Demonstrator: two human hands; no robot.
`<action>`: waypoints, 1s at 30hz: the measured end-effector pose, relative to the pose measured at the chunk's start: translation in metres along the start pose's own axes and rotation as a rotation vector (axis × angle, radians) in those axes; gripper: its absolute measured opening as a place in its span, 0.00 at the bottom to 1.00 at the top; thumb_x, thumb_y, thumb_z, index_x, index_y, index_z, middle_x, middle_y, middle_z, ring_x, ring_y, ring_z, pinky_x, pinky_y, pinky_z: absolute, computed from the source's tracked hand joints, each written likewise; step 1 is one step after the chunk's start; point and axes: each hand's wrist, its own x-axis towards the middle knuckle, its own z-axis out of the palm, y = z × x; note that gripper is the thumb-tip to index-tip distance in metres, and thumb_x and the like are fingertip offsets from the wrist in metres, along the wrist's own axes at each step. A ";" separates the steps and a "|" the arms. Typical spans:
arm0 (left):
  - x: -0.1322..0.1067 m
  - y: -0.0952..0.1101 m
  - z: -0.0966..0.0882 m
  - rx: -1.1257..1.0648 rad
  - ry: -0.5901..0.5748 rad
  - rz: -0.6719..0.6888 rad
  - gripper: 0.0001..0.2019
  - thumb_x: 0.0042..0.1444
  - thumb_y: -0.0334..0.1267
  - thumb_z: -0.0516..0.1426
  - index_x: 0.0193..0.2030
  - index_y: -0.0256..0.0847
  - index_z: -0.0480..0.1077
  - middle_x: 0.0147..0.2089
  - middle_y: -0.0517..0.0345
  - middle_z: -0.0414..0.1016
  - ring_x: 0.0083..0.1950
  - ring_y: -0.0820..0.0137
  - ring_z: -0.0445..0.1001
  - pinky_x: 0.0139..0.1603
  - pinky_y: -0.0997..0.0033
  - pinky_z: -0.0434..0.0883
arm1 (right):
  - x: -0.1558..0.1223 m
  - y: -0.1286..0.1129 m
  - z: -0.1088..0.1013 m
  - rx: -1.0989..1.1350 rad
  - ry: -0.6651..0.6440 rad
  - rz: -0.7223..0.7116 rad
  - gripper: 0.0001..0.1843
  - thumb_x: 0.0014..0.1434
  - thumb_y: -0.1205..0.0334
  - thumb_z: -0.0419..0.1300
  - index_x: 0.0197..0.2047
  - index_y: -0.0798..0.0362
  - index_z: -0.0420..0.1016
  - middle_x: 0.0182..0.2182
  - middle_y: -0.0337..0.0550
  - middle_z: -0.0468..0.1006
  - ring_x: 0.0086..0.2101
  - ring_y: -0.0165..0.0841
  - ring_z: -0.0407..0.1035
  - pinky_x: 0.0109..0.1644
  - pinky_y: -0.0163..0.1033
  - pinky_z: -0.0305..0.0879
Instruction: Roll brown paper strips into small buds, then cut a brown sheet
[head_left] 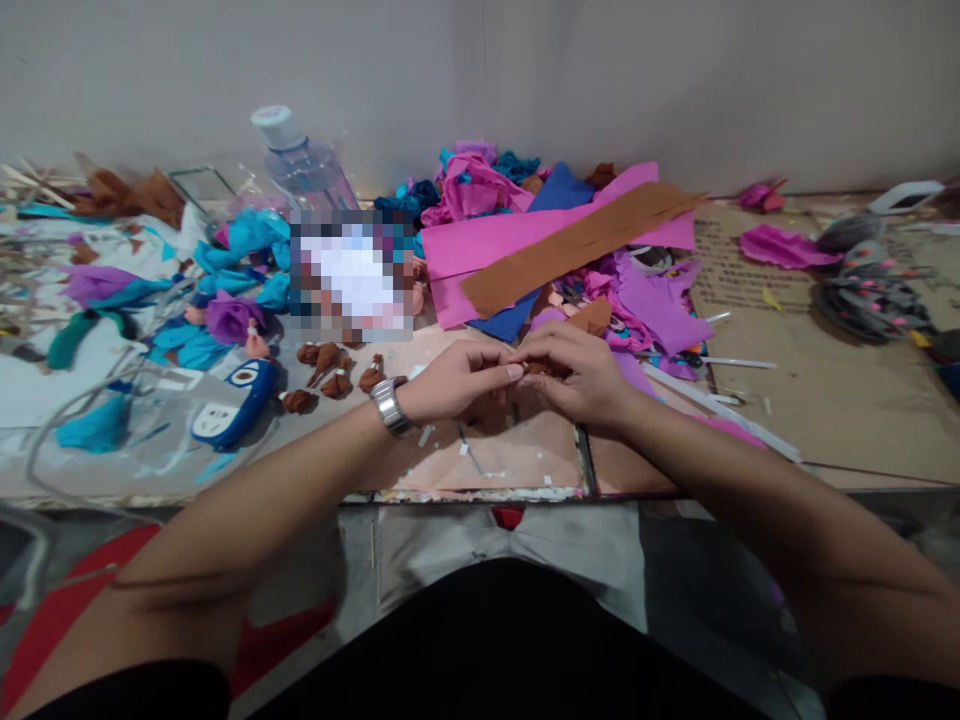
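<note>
Back wall and tabletop: plain pale grey wall beyond the fingers; under them a worn, pinkish-tan tabletop sprinkled with white scraps.
Crumpled brown piece: small, wrinkled, paper-like, caught between the fingertips of both hands, just above the tabletop and partly covered by them.
Left hand: thumb and fingers pinched together at the near end of the piece; a metal-link wristwatch circles the wrist.
Right hand: fingers curled over the piece, thumb pressing it from below.
Brown bundles: several knobbly twists, some with pale bands, just left of the left fingers.
Sheets: beyond the fingertips, a long brown strip with a fibrous look lies across a flat pink sheet; a ragged purple sheet is right of them.
Petals: curled blue pieces and a ruffled purple flower, well left of the fingers.
Power socket: rounded blue-and-white plastic, nearer than the petals.
Bottle: clear, white-capped, beyond the left fingers.
White sticks: thin, straight, right of the right hand.
Cardboard: flat, brown, farther right, its printed lines too blurred to read.
</note>
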 end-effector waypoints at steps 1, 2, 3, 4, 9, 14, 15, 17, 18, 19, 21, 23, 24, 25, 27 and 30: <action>0.000 -0.001 0.000 -0.006 0.024 -0.004 0.19 0.62 0.53 0.63 0.32 0.36 0.75 0.28 0.59 0.74 0.30 0.73 0.70 0.34 0.74 0.67 | 0.000 0.000 0.000 -0.017 0.009 0.002 0.12 0.67 0.53 0.67 0.50 0.49 0.82 0.41 0.47 0.81 0.42 0.37 0.76 0.47 0.45 0.73; 0.000 -0.002 0.001 -0.014 0.050 -0.009 0.19 0.61 0.53 0.65 0.33 0.36 0.75 0.29 0.58 0.74 0.30 0.73 0.70 0.34 0.74 0.67 | -0.001 0.001 0.000 -0.035 0.013 0.004 0.12 0.67 0.52 0.67 0.50 0.48 0.82 0.41 0.47 0.81 0.42 0.38 0.76 0.48 0.45 0.73; 0.000 -0.003 0.001 -0.019 0.077 -0.011 0.19 0.60 0.53 0.66 0.34 0.36 0.76 0.29 0.58 0.75 0.30 0.73 0.70 0.33 0.73 0.67 | -0.001 0.001 0.000 -0.052 0.016 0.006 0.12 0.67 0.51 0.66 0.50 0.48 0.82 0.41 0.47 0.82 0.42 0.38 0.76 0.48 0.45 0.73; 0.000 -0.004 0.001 -0.023 0.100 -0.012 0.18 0.59 0.53 0.66 0.34 0.36 0.77 0.30 0.57 0.75 0.30 0.73 0.70 0.33 0.73 0.67 | -0.001 0.000 0.000 -0.067 0.016 0.007 0.13 0.67 0.51 0.66 0.49 0.48 0.82 0.41 0.46 0.82 0.42 0.38 0.76 0.48 0.46 0.73; 0.000 -0.007 0.001 -0.023 0.098 -0.026 0.20 0.61 0.54 0.64 0.34 0.36 0.77 0.30 0.57 0.75 0.30 0.73 0.70 0.32 0.74 0.67 | -0.001 0.000 0.000 -0.121 0.048 0.003 0.13 0.67 0.50 0.67 0.47 0.48 0.82 0.40 0.46 0.83 0.41 0.39 0.77 0.50 0.47 0.71; 0.000 -0.002 -0.001 0.015 0.099 0.004 0.21 0.62 0.55 0.64 0.33 0.36 0.76 0.30 0.56 0.75 0.30 0.73 0.70 0.33 0.73 0.66 | 0.001 -0.002 -0.002 -0.151 0.053 -0.017 0.13 0.66 0.50 0.68 0.47 0.48 0.81 0.40 0.45 0.84 0.43 0.39 0.77 0.51 0.48 0.69; 0.000 0.000 -0.002 0.013 0.099 0.005 0.21 0.62 0.55 0.64 0.33 0.36 0.76 0.30 0.55 0.76 0.31 0.73 0.71 0.34 0.73 0.67 | 0.002 -0.003 -0.003 -0.152 0.042 -0.015 0.12 0.67 0.50 0.67 0.47 0.48 0.81 0.39 0.44 0.85 0.42 0.39 0.77 0.52 0.47 0.69; -0.001 0.003 -0.004 0.010 0.101 -0.004 0.21 0.62 0.55 0.64 0.36 0.36 0.77 0.31 0.54 0.77 0.32 0.72 0.73 0.35 0.72 0.69 | 0.005 -0.004 -0.006 -0.160 0.008 -0.019 0.09 0.69 0.52 0.65 0.45 0.47 0.81 0.38 0.43 0.85 0.41 0.38 0.78 0.53 0.48 0.67; -0.001 0.004 -0.005 0.016 0.101 -0.011 0.20 0.62 0.55 0.64 0.37 0.35 0.77 0.32 0.53 0.78 0.32 0.71 0.73 0.35 0.72 0.69 | 0.005 -0.004 -0.008 -0.166 -0.011 -0.028 0.09 0.70 0.53 0.63 0.45 0.47 0.81 0.38 0.43 0.86 0.41 0.38 0.78 0.53 0.48 0.66; -0.001 0.004 -0.006 0.031 0.100 -0.015 0.20 0.62 0.55 0.64 0.38 0.35 0.78 0.33 0.53 0.78 0.33 0.71 0.74 0.36 0.72 0.69 | 0.006 -0.004 -0.009 -0.173 -0.030 -0.039 0.08 0.71 0.54 0.62 0.44 0.47 0.81 0.38 0.43 0.86 0.41 0.38 0.78 0.53 0.48 0.65; -0.001 0.005 -0.007 0.071 0.083 -0.009 0.19 0.62 0.54 0.64 0.38 0.36 0.78 0.33 0.52 0.79 0.34 0.70 0.74 0.35 0.72 0.69 | 0.007 -0.003 -0.012 -0.183 -0.065 -0.053 0.08 0.72 0.55 0.61 0.44 0.47 0.80 0.38 0.42 0.86 0.41 0.38 0.78 0.53 0.49 0.64; -0.001 0.004 -0.008 0.096 0.041 0.010 0.18 0.63 0.52 0.63 0.35 0.36 0.77 0.33 0.53 0.78 0.34 0.71 0.73 0.35 0.73 0.68 | 0.007 -0.002 -0.012 -0.185 -0.091 -0.058 0.08 0.72 0.55 0.61 0.43 0.47 0.79 0.38 0.42 0.85 0.41 0.38 0.77 0.53 0.50 0.64; -0.001 0.003 -0.008 0.104 0.018 0.022 0.18 0.63 0.51 0.63 0.34 0.36 0.75 0.33 0.54 0.77 0.33 0.71 0.71 0.35 0.73 0.67 | 0.007 -0.002 -0.012 -0.184 -0.099 -0.061 0.08 0.72 0.54 0.61 0.43 0.47 0.79 0.38 0.42 0.85 0.41 0.38 0.77 0.53 0.50 0.64; -0.001 0.003 -0.009 0.110 -0.004 0.035 0.17 0.64 0.50 0.62 0.33 0.37 0.74 0.33 0.55 0.76 0.33 0.72 0.70 0.35 0.73 0.66 | 0.006 -0.001 -0.012 -0.181 -0.105 -0.064 0.08 0.71 0.54 0.61 0.43 0.48 0.79 0.38 0.42 0.85 0.41 0.38 0.77 0.53 0.50 0.64; -0.001 0.001 -0.010 0.124 -0.038 0.060 0.15 0.64 0.47 0.61 0.32 0.37 0.72 0.33 0.57 0.74 0.33 0.73 0.68 0.34 0.74 0.64 | 0.006 0.000 -0.011 -0.169 -0.112 -0.073 0.08 0.71 0.54 0.62 0.42 0.48 0.78 0.37 0.42 0.84 0.41 0.38 0.76 0.53 0.49 0.64; -0.001 0.000 -0.013 0.164 -0.084 0.086 0.14 0.65 0.46 0.60 0.32 0.37 0.72 0.31 0.60 0.69 0.31 0.74 0.64 0.34 0.74 0.63 | 0.005 0.001 -0.009 -0.132 -0.128 -0.070 0.09 0.70 0.53 0.63 0.46 0.49 0.78 0.40 0.45 0.84 0.43 0.39 0.76 0.53 0.49 0.67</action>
